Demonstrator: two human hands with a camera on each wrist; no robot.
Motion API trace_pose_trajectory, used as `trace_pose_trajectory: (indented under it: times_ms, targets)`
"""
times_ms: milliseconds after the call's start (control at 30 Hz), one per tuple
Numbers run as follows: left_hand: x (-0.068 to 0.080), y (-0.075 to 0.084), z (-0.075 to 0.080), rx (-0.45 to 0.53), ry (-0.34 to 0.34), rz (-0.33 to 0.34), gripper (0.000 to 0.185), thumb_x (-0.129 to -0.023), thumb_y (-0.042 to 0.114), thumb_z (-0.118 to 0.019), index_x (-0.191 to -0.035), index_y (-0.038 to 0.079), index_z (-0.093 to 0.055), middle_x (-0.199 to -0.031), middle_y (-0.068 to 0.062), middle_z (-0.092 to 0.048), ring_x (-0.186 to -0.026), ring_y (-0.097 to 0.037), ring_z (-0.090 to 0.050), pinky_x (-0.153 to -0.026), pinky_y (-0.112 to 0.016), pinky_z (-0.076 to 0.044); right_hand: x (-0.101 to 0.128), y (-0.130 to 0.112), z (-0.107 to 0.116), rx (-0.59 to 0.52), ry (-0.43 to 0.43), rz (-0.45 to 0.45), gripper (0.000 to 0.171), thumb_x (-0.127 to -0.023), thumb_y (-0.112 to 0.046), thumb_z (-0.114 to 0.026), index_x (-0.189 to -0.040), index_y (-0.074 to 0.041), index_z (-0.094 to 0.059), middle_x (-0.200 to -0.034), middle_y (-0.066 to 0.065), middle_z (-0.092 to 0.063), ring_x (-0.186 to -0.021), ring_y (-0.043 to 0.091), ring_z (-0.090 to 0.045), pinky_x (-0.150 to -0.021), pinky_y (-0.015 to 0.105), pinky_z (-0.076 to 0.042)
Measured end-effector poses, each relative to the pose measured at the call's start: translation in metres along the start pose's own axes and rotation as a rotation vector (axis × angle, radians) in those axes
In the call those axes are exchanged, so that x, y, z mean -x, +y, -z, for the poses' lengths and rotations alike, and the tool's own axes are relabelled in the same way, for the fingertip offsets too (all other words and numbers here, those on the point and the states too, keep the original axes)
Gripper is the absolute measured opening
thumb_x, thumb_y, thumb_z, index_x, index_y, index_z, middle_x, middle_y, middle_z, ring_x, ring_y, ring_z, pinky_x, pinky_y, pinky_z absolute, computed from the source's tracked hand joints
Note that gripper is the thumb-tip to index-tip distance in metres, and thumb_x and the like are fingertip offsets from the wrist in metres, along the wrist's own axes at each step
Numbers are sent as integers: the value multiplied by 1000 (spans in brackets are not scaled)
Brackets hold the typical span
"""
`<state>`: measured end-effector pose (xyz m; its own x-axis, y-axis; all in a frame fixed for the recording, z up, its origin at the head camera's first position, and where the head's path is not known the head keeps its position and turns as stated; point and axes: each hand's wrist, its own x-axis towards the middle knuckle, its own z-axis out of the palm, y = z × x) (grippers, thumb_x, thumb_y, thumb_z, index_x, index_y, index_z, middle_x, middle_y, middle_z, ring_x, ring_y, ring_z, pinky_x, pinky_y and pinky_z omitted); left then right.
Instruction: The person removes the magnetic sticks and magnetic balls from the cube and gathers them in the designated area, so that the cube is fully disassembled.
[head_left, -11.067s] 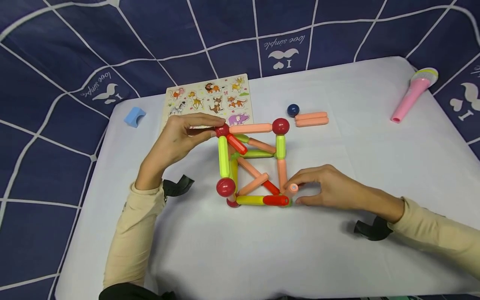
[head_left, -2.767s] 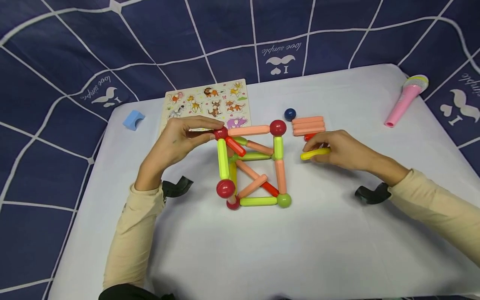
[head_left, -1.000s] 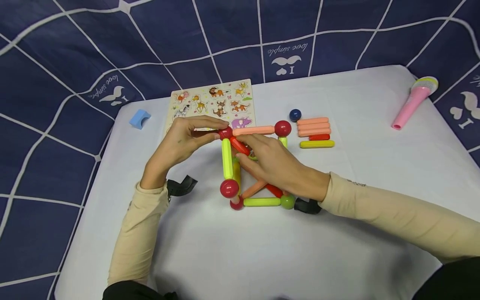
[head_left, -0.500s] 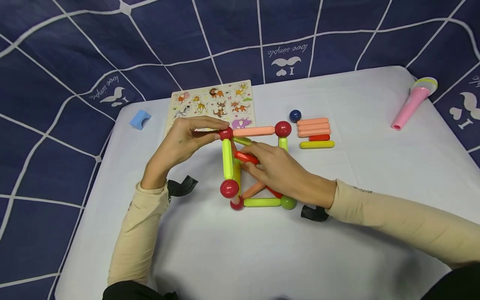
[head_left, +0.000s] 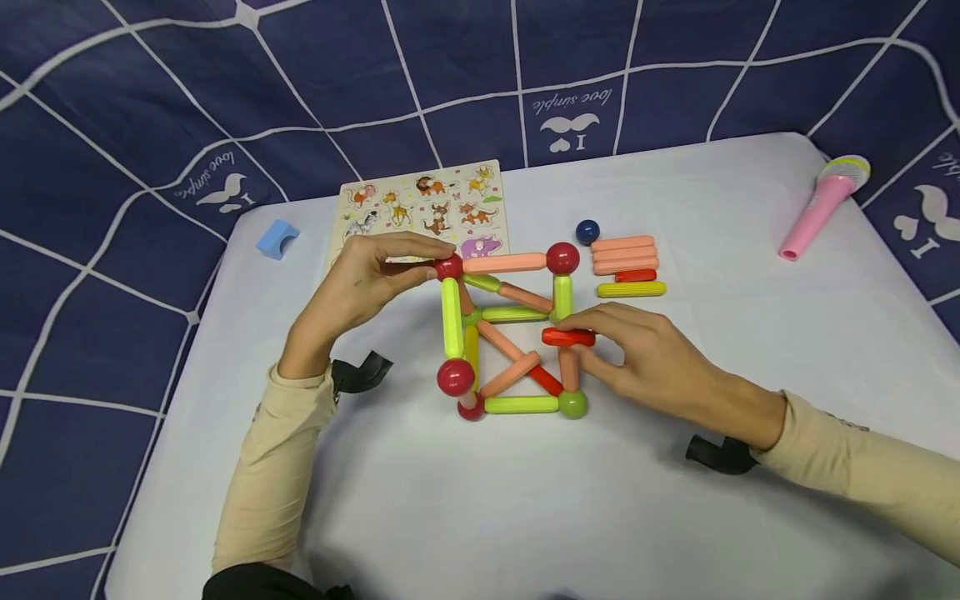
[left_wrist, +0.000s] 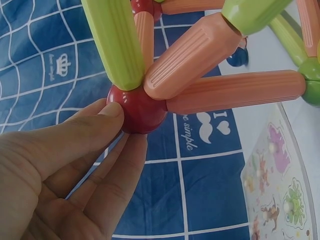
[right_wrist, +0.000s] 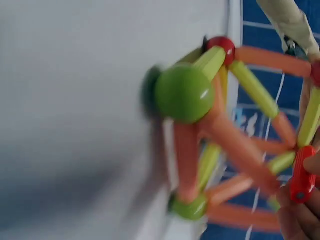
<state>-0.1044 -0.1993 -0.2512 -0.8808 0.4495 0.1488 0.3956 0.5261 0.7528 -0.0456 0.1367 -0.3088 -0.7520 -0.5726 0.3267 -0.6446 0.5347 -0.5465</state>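
My left hand (head_left: 369, 279) pinches a red ball (head_left: 448, 267) between thumb and fingers, at the upper far-left corner of a frame of magnetic rods and balls. In the left wrist view, a green rod (left_wrist: 114, 45) and salmon rods (left_wrist: 195, 55) meet at that ball. My right hand (head_left: 645, 358) pinches a short red rod (head_left: 567, 337), held over the frame's right side. Below it are a salmon rod (head_left: 570, 369) and a green ball (head_left: 573, 404) at the near-right corner. Another red ball (head_left: 455, 377) tops the near-left corner. The right wrist view is blurred.
Right of the frame lie a dark blue ball (head_left: 587, 232), several salmon rods (head_left: 624, 255), a red rod (head_left: 636, 275) and a yellow rod (head_left: 632, 289). An animal puzzle board (head_left: 408, 196) lies behind. A blue block (head_left: 277, 239) and a pink toy microphone (head_left: 823, 207) lie farther out.
My right hand has set the yellow rod by the loose rods, pulled the short red rod off the held red ball and carried it right. My left hand stays on the ball.
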Motion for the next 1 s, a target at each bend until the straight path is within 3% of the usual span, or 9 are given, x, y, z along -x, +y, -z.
trace_pose_trajectory:
  times_ms: [67,267,500,1000]
  targets:
    - [0,0,0,-2,3,0,34,-87,3,-73,-119,11,-72,-118,1,-70,-115,-12,-59,-87,-29,-55,5,12,3,11,16,-1,38,-82,-6,-74,-119,-15,-70,-111,-1,-69,-104,21,-63,-87,47,-54]
    - [2,-1,0,-2,6,-8,34,-87,2,-73,-119,12,-73,-117,2,-70,-114,-11,-59,-87,-29,-55,17,52,9,31,62,-101,41,-80,0,-75,-119,-13,-69,-110,3,-69,-87,19,-60,-69,38,-53]
    - [2,-1,0,-9,10,13,34,-87,2,-73,-119,13,-73,-117,2,-70,-114,-11,-59,-87,-30,-55,19,95,15,163,-9,-201,32,-83,-1,-75,-114,-3,-67,-105,12,-66,-88,25,-58,-81,45,-53]
    - [0,-1,-1,-1,8,-19,34,-86,3,-74,-118,12,-73,-116,2,-70,-113,-10,-60,-85,-28,-55,15,101,15,254,-56,-292,28,-82,-3,-75,-109,0,-68,-107,15,-62,-94,30,-55,-84,50,-51]
